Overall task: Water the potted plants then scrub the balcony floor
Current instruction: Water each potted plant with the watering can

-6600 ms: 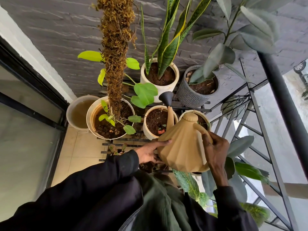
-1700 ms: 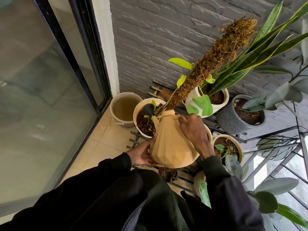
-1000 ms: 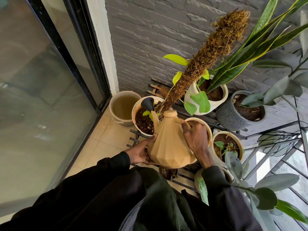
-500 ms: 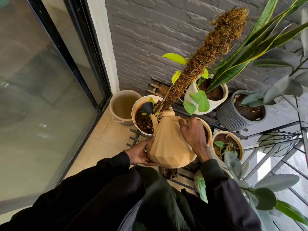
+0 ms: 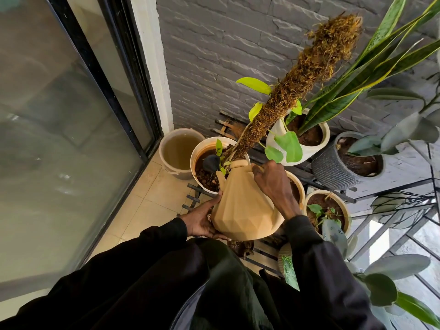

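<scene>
1. A balcony corner: grey brick wall (image 5: 226,44) across the top, a glass sliding door (image 5: 59,139) filling the left of the frame, pale floor tiles (image 5: 147,198) below it.
2. Centre frame, the watering can (image 5: 242,210): tan, faceted like cut stone, wide at the base, narrowing to a small round neck.
3. It's tipped, long axis running from lower right to upper left, thin spout ending in a black rose (image 5: 210,163) that points up-left over the soil of the big white pot (image 5: 204,158).
4. From that pot a shaggy brown moss pole (image 5: 302,79) leans toward the upper right.
5. Left hand (image 5: 202,220) cups the can's lower side, fingers spread against the base.
6. Right hand (image 5: 271,184) is wrapped closed around the handle at the top.
7. Left of the white pot, a bucket (image 5: 181,151) of murky water sits on the tiles.
8. Right side: a snake plant (image 5: 371,65) in a white pot and a grey ribbed pot (image 5: 333,167), all on a dark slatted rack (image 5: 321,182).
</scene>
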`<state>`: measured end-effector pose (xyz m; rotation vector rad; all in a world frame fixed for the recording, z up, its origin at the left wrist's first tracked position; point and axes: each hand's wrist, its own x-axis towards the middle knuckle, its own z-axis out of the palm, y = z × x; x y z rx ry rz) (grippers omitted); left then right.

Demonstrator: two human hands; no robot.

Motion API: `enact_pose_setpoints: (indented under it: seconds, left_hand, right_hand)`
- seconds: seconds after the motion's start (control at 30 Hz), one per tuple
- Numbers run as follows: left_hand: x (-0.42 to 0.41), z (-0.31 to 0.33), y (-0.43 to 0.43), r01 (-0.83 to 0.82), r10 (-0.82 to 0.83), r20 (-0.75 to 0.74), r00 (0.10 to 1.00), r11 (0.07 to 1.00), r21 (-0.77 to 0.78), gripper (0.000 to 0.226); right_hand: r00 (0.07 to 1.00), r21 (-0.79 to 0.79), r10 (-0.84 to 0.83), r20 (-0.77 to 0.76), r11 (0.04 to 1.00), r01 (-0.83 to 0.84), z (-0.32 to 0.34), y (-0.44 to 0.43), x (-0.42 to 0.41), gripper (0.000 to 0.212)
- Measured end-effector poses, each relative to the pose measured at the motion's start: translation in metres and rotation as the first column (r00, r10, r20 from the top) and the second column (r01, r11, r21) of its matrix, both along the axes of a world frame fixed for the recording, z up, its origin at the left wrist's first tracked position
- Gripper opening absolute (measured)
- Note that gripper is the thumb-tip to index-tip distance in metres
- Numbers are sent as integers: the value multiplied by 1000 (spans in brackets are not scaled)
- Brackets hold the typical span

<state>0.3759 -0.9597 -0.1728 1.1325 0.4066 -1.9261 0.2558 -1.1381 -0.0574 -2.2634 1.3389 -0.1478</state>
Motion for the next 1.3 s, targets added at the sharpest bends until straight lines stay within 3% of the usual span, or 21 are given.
enact_pose_setpoints:
  seconds: [0.33, 0.77, 1.13, 1.3]
  left_hand:
    - [2, 3, -1, -8, 8, -48, 999, 1000, 2, 108]
    - [3, 6, 1, 2, -1, -46, 999, 1000, 11, 101]
    - [1, 6, 0, 11, -10, -59, 998, 1000, 15, 100]
    - [1, 0, 0, 33, -33, -23, 999, 999, 0, 124]
  right_hand:
    - [1000, -4, 9, -12, 1000, -9, -4, -3, 6, 39]
    - [998, -21, 30, -49, 999, -31, -2, -2, 8, 40]
    - [999, -22, 20, -38, 1000, -21, -10, -5, 4, 39]
    - [1000, -21, -7, 15, 1000, 7, -19, -5, -3, 43]
